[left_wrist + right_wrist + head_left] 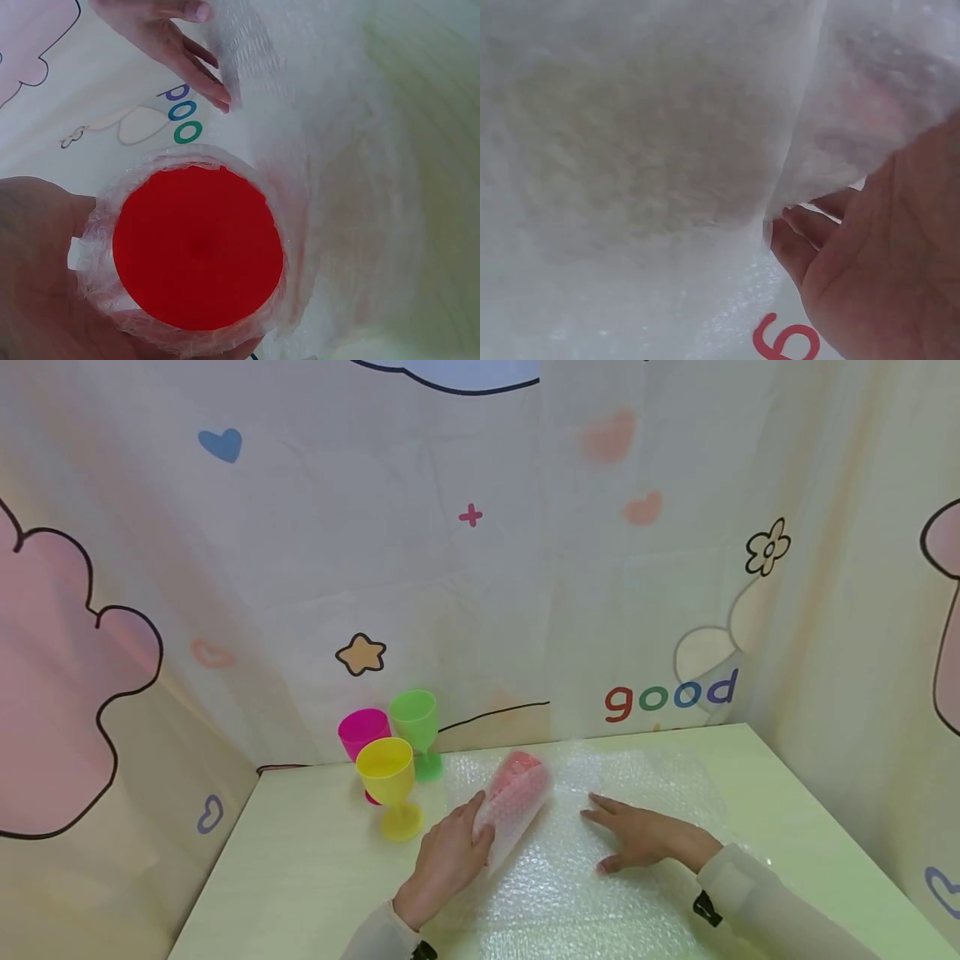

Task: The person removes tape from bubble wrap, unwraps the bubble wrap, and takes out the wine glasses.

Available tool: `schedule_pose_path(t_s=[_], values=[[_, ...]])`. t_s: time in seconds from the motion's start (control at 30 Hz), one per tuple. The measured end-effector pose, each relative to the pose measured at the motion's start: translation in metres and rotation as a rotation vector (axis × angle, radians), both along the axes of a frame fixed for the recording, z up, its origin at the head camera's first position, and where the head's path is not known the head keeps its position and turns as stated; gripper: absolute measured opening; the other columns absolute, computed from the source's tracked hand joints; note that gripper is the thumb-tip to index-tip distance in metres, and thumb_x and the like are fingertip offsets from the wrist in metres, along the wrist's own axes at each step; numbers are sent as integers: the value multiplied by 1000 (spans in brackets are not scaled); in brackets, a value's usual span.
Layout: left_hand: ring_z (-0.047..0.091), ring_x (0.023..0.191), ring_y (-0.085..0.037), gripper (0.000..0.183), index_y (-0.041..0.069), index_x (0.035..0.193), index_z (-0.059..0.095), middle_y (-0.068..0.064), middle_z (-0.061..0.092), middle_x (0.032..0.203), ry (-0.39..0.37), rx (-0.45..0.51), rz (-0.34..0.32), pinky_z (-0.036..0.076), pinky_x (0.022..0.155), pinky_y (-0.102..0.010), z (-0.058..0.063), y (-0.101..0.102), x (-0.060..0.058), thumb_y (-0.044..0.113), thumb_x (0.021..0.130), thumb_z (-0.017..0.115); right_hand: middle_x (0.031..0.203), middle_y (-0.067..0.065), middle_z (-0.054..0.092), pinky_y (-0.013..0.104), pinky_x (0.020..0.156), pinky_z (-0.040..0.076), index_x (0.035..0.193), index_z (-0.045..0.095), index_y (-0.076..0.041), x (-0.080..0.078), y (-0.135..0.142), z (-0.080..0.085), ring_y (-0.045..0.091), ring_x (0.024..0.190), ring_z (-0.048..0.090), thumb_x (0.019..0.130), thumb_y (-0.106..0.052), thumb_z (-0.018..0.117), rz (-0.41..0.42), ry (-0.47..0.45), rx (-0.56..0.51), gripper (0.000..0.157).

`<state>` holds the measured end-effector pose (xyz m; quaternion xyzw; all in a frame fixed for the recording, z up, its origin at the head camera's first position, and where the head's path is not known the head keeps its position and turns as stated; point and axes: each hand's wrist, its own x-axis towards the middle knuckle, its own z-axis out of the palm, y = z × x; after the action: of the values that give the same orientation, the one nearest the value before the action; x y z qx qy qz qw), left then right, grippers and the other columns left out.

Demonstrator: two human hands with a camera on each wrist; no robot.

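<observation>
My left hand (450,852) grips a red goblet (517,763) rolled in bubble wrap, lying slanted on the table. The goblet's round red base (199,247) fills the middle of the left wrist view, ringed by layers of wrap. My right hand (645,837) is to the right over the flat bubble wrap sheet (555,893), its fingers spread and the thumb apart from them. In the right wrist view, the right fingers (799,244) are at an edge of the clear wrap (705,225); how firmly they touch it is unclear.
Left of the roll stand a yellow goblet (386,772), a magenta goblet (363,727) and a green goblet (415,718), close together. A printed curtain (480,593) hangs behind the pale table (300,860) and at both sides.
</observation>
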<state>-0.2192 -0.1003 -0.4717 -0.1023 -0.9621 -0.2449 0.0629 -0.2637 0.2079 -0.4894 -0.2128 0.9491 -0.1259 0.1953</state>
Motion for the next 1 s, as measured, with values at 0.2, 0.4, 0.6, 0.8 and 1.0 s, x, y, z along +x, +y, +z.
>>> schedule_pose_path(t_s=[0.2, 0.4, 0.6, 0.8, 1.0], values=[[62, 108, -33, 54, 18, 139, 43, -9, 57, 131, 8, 12, 6, 50, 87, -50, -3, 0, -1, 41, 91, 51, 157, 1, 21, 57, 110, 29, 144, 36, -25, 2, -3, 19, 29, 145, 18, 78, -63, 59, 42, 84, 1, 80], [56, 116, -34, 64, 17, 144, 34, -9, 49, 140, -66, 16, -44, 48, 91, -52, -5, 0, -4, 45, 89, 51, 155, 5, 26, 52, 110, 32, 146, 32, -22, 11, -21, 34, 29, 142, 28, 81, -58, 60, 48, 183, -118, 79], [50, 126, -31, 65, 18, 146, 31, -6, 45, 144, -156, 100, -108, 42, 101, -52, -7, -3, -8, 43, 90, 52, 155, 8, 26, 50, 109, 34, 149, 24, -18, 22, -52, 37, 29, 138, 35, 84, -56, 58, 69, 130, -269, 82], [45, 131, -28, 66, 17, 144, 34, -5, 44, 145, -227, 216, -156, 37, 106, -51, -5, -2, -5, 44, 89, 55, 156, 14, 20, 44, 93, 50, 150, 18, -15, 27, -69, 33, 31, 114, 60, 88, -45, 59, 58, 139, -359, 80], [46, 130, -29, 66, 11, 143, 35, -7, 43, 146, -202, 226, -179, 40, 105, -50, 0, 11, 8, 43, 89, 56, 152, 19, 27, 47, 92, 50, 147, 29, -14, 29, -76, 36, 33, 115, 59, 90, -44, 55, 21, 220, -384, 69]])
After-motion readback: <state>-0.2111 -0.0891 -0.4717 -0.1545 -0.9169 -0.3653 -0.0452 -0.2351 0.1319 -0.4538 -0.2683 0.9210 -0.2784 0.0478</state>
